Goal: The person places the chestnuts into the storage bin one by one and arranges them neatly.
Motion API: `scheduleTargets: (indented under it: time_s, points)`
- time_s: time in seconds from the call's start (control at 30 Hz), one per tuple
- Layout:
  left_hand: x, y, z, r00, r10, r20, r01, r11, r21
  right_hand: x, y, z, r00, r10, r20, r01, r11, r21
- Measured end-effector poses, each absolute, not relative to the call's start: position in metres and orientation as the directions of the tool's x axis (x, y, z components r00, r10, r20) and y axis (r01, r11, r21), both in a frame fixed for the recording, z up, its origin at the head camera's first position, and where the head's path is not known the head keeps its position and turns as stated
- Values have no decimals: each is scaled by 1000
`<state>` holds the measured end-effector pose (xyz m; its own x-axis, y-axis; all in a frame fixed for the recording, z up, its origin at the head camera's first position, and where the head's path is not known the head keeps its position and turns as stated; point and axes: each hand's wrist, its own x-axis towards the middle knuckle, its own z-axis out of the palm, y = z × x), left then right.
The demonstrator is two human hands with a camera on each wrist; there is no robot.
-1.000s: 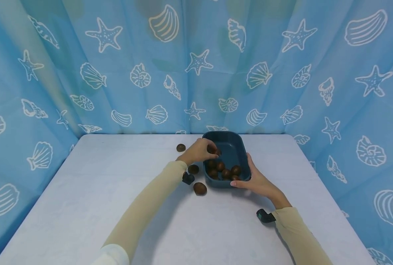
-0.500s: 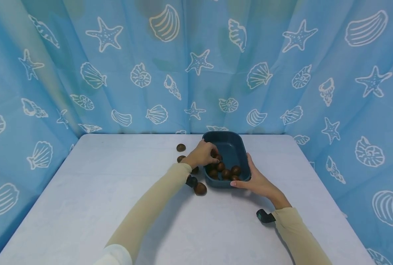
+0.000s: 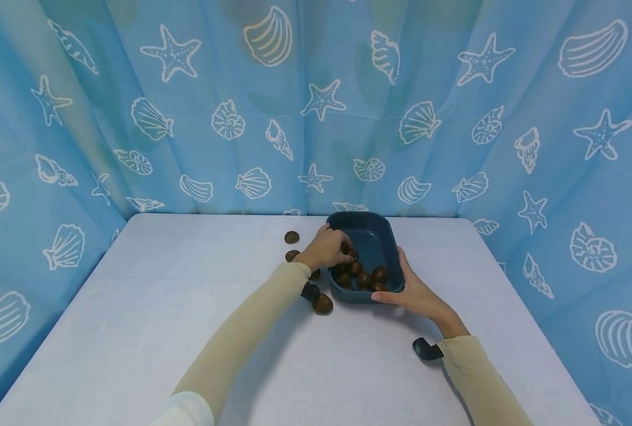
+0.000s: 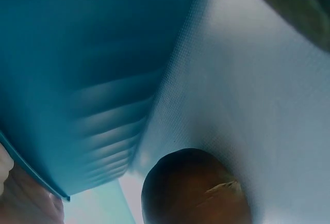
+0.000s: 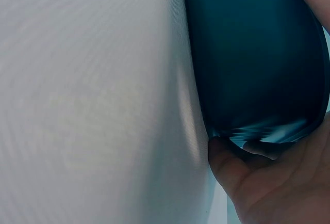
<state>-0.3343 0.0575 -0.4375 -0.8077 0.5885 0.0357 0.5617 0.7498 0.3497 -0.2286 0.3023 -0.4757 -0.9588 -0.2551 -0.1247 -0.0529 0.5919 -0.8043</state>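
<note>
A dark blue rectangular box (image 3: 370,239) stands at the back of the table, with several glossy brown, chestnut-like balls (image 3: 380,274) gathered in its near part. My left hand (image 3: 325,248) reaches over the box's left rim, its curled fingers and thumb pinching one brown ball (image 3: 345,246) just inside. At the near right corner my right hand (image 3: 419,294) grips the box, thumb on the front edge and fingers along the right side. In the right wrist view, this hand (image 5: 289,182) wraps round the box's outer wall (image 5: 252,53).
Several more brown balls lie on the table left of the box, one at the back (image 3: 292,237) and one in front (image 3: 323,305). Close by the box wall (image 4: 77,53), a ball (image 4: 196,193) shows in the left wrist view. A shell-patterned curtain (image 3: 188,118) hangs behind the white table (image 3: 151,284).
My left hand has shifted slightly nearer and to the right inside the box's left rim, still pinching the ball. A ball on the table behind the left wrist has come into view. The right hand stays put.
</note>
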Motion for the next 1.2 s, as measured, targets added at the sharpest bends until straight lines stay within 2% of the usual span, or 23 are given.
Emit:
scheduleTargets:
  time_s: [0.5,0.67,0.77,0.93,1.2]
  points:
    - [-333,57,-436,-802,597,28,562,737,375,-228,302,-475,-960,-244,-137,-36,594,-804]
    - [-333,54,-439,-790,609,68,581,708,400,-227,303,-474,-958,-256,-127,-50,588,-807]
    - [-334,49,-438,-794,597,117,575,673,466,-227,302,-474,-957,-264,-123,-56,582,-812]
    - [-331,33,-429,-818,535,212,539,582,609,-227,301,-475,-958,-261,-119,-56,579,-813]
    - [-321,-6,-417,-892,353,283,448,601,662,-228,301,-475,-962,-250,-114,-62,603,-796]
